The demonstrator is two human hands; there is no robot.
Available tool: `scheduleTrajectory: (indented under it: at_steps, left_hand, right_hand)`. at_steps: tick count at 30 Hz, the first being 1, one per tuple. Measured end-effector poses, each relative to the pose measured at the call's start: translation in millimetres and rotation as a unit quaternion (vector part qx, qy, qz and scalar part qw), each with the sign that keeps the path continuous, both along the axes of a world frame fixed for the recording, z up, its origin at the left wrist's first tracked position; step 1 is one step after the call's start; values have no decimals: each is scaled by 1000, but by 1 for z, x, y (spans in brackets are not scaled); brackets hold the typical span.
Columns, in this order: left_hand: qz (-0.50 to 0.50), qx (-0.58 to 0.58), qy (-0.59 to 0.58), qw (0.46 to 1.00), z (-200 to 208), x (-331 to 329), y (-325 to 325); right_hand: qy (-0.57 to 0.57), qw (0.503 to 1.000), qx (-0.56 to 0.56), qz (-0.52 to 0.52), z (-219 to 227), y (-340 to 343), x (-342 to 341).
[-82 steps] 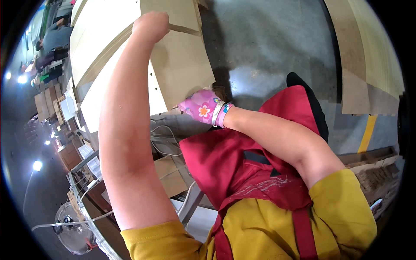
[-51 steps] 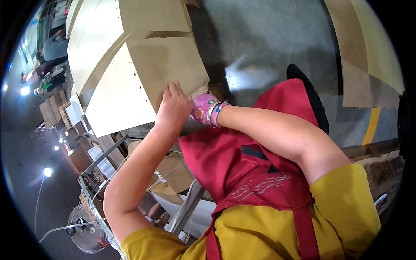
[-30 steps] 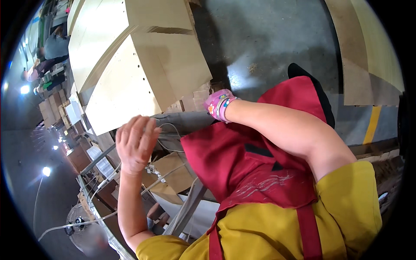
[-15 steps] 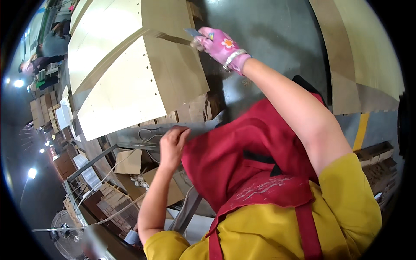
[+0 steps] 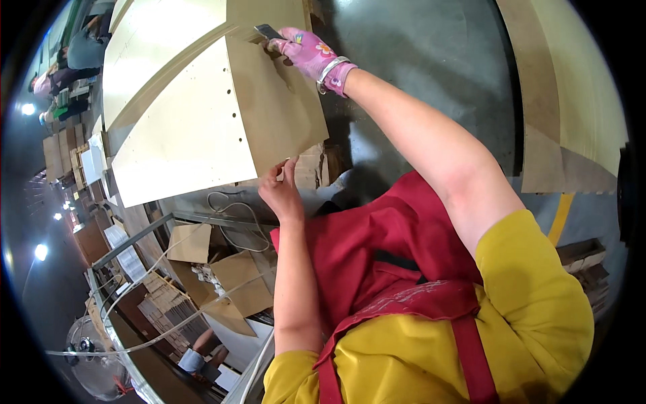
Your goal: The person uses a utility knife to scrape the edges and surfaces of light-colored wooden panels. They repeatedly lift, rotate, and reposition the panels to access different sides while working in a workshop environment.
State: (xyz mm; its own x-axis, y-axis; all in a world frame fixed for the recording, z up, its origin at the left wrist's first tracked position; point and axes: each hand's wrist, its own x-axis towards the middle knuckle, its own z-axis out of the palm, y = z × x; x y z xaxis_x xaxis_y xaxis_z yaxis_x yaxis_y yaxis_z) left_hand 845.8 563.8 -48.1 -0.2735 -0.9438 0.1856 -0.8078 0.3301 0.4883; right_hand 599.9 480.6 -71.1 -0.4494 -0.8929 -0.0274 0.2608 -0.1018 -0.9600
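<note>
My right hand (image 5: pixel 307 55), in a pink flowered glove, grips a small flat grey tool (image 5: pixel 269 31) that looks like a scraper. It is over the far part of the stacked pale panels (image 5: pixel 182 128), where the stack's brown side (image 5: pixel 272 108) meets a gap between two piles. My bare left hand (image 5: pixel 281 194) is at the near corner of that stack, its fingers curled and thumb and forefinger drawn close together. Whatever may be between those fingertips is too small to make out. Several dark holes run along the edge of the top panel.
Grey floor (image 5: pixel 417 74) lies to the right of the stack, with another pale panel pile (image 5: pixel 585 87) beyond. A metal frame (image 5: pixel 145 239), loose cables and cardboard boxes (image 5: pixel 245 276) are at the lower left, near a fan (image 5: pixel 94 360). People (image 5: pixel 74 64) are at the far left.
My left hand has moved up and right, from beside the red apron to the stack's near corner. My right hand has shifted left over the stack with the flat grey tool.
</note>
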Motion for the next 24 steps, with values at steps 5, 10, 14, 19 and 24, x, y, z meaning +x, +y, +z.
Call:
scheduleTrajectory:
  at_steps: [5,10,14,19,24]
  left_hand:
    - [-14,35,57,998,11,2,0]
    - [-12,65,81,994,2,3,-1]
    - [-3,75,88,993,-2,6,-3]
    - [17,70,135,988,-3,4,-4]
    - [20,69,145,987,0,-3,-2]
  right_hand:
    - [11,999,-39,34,7,2,1]
    - [56,997,-45,2,0,-5,-4]
    - [119,992,-22,-23,3,-2,-1]
    - [179,982,55,-16,22,9,2]
    - [213,975,37,-51,24,16,6]
